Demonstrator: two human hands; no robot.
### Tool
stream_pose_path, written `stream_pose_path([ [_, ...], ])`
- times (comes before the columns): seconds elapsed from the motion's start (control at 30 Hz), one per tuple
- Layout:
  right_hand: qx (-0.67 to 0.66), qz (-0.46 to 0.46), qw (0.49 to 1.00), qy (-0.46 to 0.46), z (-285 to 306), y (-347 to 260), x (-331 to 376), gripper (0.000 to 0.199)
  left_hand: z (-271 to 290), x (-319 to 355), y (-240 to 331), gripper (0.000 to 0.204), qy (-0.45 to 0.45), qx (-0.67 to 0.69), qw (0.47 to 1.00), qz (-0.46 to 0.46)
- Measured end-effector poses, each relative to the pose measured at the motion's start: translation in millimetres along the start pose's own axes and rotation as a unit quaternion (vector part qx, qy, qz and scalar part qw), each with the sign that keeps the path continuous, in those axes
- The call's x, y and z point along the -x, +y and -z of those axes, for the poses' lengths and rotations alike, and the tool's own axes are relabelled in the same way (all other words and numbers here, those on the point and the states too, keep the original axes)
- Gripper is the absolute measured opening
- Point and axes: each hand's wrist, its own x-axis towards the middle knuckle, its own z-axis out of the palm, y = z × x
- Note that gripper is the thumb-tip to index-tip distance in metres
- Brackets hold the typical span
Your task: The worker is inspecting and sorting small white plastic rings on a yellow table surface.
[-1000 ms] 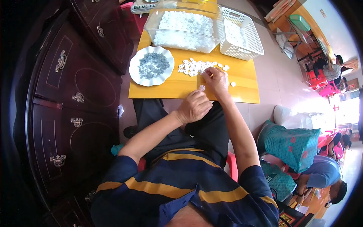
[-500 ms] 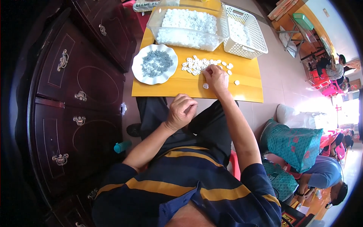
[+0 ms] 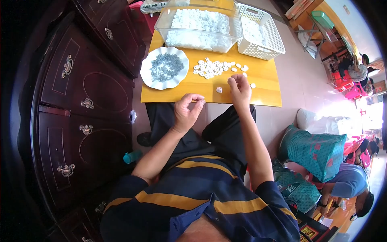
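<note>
Near the table's front edge, my left hand [image 3: 188, 113] has its thumb and forefinger brought almost together; any small piece between the tips is too small to make out. My right hand [image 3: 241, 90] is over the table's right half, fingers loosely bent and apart, with nothing visible in them. Left of it lies a single small white piece [image 3: 219, 90], and right of it another white disc [image 3: 252, 86]. Beyond my hands several small white plastic pieces with holes [image 3: 209, 68] are spread in a loose cluster. A white scalloped plate [image 3: 159, 84] holds a heap of small grey-clear pieces [image 3: 167, 66].
At the table's [image 3: 173, 94] far side stands a clear plastic bin [image 3: 197, 47] full of white pieces. Beside it is a white perforated basket [image 3: 268, 52]. A dark wooden cabinet [image 3: 96, 129] lines the left. Teal bags [image 3: 314, 149] and a seated person [image 3: 348, 179] are at right.
My right hand has drawn back from the cluster, nearer and slightly right, with its fingers loosening. My left hand has risen toward the table edge and turned, its thumb and forefinger now extended.
</note>
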Motion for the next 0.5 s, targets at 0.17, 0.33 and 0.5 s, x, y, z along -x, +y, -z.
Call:
stream_pose_path([
  [0.17,-0.204,-0.185,0.958,-0.082,17,-32,74,0.010,-15,0,7,0.008,-0.046,0.001,0.999,0.001],
  [0.33,-0.209,-0.153,0.964,-0.065,16,-14,118,0.010,-33,6,16,0.008,-0.118,-0.041,0.991,-0.039],
  [0.5,-0.230,-0.198,0.951,-0.062,24,-5,134,0.014,-42,13,15,0.008,-0.143,-0.074,0.985,-0.055],
])
